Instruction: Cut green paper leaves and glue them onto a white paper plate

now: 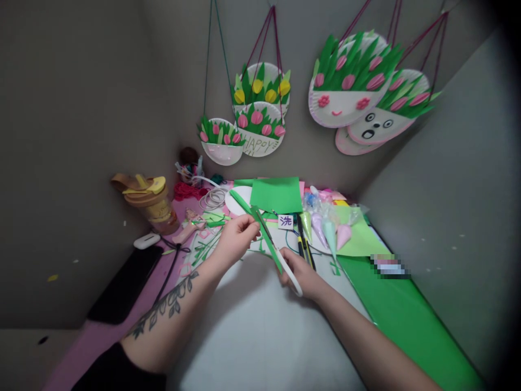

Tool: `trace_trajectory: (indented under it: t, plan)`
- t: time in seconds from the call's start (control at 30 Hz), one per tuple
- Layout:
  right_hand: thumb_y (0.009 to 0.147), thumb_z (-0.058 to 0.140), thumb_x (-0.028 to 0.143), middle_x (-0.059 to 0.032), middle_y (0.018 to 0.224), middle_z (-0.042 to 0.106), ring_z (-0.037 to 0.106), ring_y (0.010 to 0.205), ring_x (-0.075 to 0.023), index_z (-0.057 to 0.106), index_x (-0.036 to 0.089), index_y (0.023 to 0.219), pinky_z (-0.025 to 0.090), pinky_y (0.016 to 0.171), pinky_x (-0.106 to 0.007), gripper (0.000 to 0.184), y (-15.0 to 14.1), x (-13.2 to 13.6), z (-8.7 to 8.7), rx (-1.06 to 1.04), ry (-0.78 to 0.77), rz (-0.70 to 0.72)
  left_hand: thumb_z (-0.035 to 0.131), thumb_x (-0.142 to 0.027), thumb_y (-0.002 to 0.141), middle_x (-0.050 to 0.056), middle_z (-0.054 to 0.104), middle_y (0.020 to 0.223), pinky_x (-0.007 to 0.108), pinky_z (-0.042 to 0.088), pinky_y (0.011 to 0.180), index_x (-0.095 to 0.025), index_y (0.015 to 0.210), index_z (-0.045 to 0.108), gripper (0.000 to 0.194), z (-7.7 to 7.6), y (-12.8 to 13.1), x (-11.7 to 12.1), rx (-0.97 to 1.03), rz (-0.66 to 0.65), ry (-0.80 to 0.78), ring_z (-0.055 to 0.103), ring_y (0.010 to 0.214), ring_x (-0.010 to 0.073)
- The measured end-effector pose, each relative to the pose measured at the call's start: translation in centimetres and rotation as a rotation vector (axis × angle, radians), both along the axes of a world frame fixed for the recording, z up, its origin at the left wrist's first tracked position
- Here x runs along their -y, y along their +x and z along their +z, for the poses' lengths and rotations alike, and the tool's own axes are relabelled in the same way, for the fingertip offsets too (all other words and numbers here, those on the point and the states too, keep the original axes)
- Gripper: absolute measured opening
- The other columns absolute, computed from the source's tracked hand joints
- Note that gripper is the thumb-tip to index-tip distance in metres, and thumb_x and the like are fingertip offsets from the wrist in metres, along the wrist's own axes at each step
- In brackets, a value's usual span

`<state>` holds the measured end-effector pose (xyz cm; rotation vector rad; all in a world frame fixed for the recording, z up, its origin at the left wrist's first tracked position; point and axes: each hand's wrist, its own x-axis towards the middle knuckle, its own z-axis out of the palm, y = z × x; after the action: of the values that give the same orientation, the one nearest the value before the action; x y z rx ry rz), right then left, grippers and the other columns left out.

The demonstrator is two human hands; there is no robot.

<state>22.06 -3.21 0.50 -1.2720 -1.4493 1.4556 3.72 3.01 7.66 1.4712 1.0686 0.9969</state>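
Toward the white table's (252, 331) far edge, a green paper strip (268, 245) is pinched by the left hand (238, 234); white-handled scissors (289, 269) are gripped by the right hand (302, 271).

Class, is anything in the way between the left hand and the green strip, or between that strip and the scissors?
Nothing visible is. The left hand pinches the green strip directly, and the scissors in the right hand overlap it in this view, with no other object showing between. Whether they touch it, I cannot tell.
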Motion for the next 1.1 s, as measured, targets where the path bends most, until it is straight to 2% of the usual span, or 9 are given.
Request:
trace_trajectory:
  t: [0.33, 0.67, 0.9, 1.1]
  plan:
    - [0.054, 0.056, 0.016, 0.0091, 0.058, 0.045, 0.037, 0.05, -0.0082, 0.042, 0.022, 0.07, 0.029, 0.048, -0.022, 0.022, 0.2, 0.0, -0.2, -0.014, -0.04, -0.002, 0.052, -0.031, 0.078, -0.005, 0.05, 0.054, 0.02, 0.028, 0.043, -0.018, 0.062, 0.049, 0.021, 0.2, -0.1, -0.1, 0.002, 0.051, 0.024, 0.038, 0.044, 0.0067]
    - [0.056, 0.056, 0.015, 0.008, 0.063, 0.049, 0.043, 0.055, -0.0095, 0.044, 0.022, 0.077, 0.032, 0.051, -0.022, 0.025, 0.5, -0.1, -1.0, -0.022, -0.012, 0.027, 0.052, -0.033, 0.078, -0.006, 0.04, 0.049, 0.021, 0.026, 0.046, -0.019, 0.059, 0.046, 0.024, 0.5, -0.5, -0.1, -0.084, -0.044, 0.066, 0.035, 0.048, 0.0083]
    - [0.056, 0.056, 0.013, 0.0093, 0.06, 0.048, 0.04, 0.051, -0.008, 0.045, 0.022, 0.074, 0.029, 0.049, -0.022, 0.023, 0.7, -0.1, -1.0, -0.047, -0.018, 0.023, 0.049, -0.024, 0.075, -0.006, 0.041, 0.048, 0.021, 0.025, 0.046, -0.02, 0.056, 0.043, 0.021, 0.2, -0.9, -0.6, -0.048, -0.111, 0.042, 0.033, 0.046, 0.0081]
    - [0.056, 0.057, 0.01, 0.0098, 0.059, 0.049, 0.041, 0.051, -0.0077, 0.044, 0.022, 0.075, 0.029, 0.049, -0.022, 0.026, 0.8, -0.1, -1.3, -0.068, -0.01, 0.047, 0.049, -0.023, 0.075, -0.005, 0.043, 0.053, 0.022, 0.027, 0.048, -0.019, 0.057, 0.044, 0.019, 0.4, -1.2, -0.6, -0.15, -0.163, 0.083, 0.035, 0.05, 0.0084]
